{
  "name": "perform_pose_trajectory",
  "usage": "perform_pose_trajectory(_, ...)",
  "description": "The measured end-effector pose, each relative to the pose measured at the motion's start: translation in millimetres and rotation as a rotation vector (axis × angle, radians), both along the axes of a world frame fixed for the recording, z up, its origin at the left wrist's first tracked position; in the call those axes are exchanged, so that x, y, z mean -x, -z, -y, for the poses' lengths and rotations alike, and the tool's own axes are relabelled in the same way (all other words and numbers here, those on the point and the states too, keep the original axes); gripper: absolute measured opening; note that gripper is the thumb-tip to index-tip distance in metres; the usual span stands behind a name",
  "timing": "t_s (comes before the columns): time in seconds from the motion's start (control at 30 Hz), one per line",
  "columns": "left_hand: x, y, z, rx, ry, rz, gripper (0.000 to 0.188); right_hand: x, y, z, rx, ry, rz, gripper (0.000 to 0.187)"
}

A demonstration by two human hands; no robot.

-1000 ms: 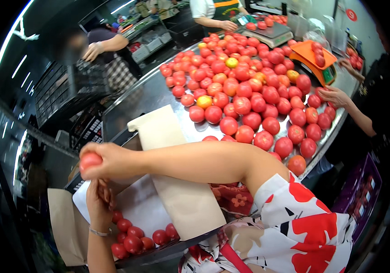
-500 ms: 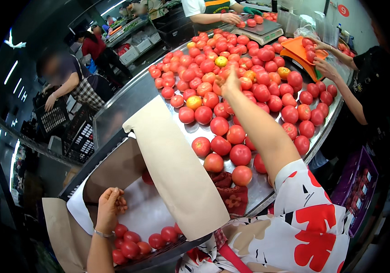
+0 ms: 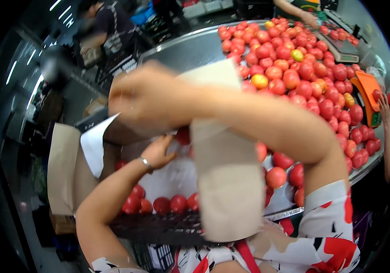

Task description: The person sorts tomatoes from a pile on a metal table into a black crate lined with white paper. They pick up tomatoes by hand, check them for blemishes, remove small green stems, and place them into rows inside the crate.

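Observation:
A dark crate (image 3: pixel 158 230) stands before me, lined with white paper (image 3: pixel 95 148) and brown paper whose flap (image 3: pixel 229 195) hangs over its right side. Red tomatoes (image 3: pixel 179 203) sit in a row along its near wall. My left hand (image 3: pixel 158 152) is down inside the crate, thumb apart from the fingers, fingertips beside a tomato (image 3: pixel 183 135) at the far side. Above the crate's far edge, my right hand (image 3: pixel 145 98) is smeared by motion. Its fingers look bent, and whether anything is in them is hidden.
Many tomatoes (image 3: pixel 290 78) cover the metal table (image 3: pixel 181 50) to the right. An orange scale tray (image 3: pixel 369 91) and another scale (image 3: pixel 343 50) stand there, with other people's hands (image 3: pixel 384 105) near them. At the far left, a person (image 3: pixel 113 29) bends over dark crates.
My right hand has swung left from the tomato pile to over the crate. My left hand has reached farther into the crate. The view has shifted, moving the table toward the right.

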State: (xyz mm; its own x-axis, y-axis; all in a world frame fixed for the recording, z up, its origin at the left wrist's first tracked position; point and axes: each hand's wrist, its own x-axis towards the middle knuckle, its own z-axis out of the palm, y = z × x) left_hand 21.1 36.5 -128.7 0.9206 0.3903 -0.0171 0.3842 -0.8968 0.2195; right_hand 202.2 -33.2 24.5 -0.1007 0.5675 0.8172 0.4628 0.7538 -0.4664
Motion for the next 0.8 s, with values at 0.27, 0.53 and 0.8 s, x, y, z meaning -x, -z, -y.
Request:
perform_pose_trajectory(0.27, -14.2, 83.7, -0.1, 0.276, 0.033, -0.449, 0.041, 25.8, 47.3, 8.0, 0.131, -0.072, 0.565, 0.019)
perform_pose_trajectory(0.53, -10.6, 66.4, 2.9, 0.216, 0.136, -0.304, 0.040, 18.0, 43.4, 9.1, 0.443, -0.096, 0.703, 0.018)
perform_pose_trajectory(0.8, -13.7, -74.4, -13.8, 1.023, -0.768, 0.433, 0.039, 10.0, 56.2, -11.5, 0.291, 0.116, 0.054, 0.034)
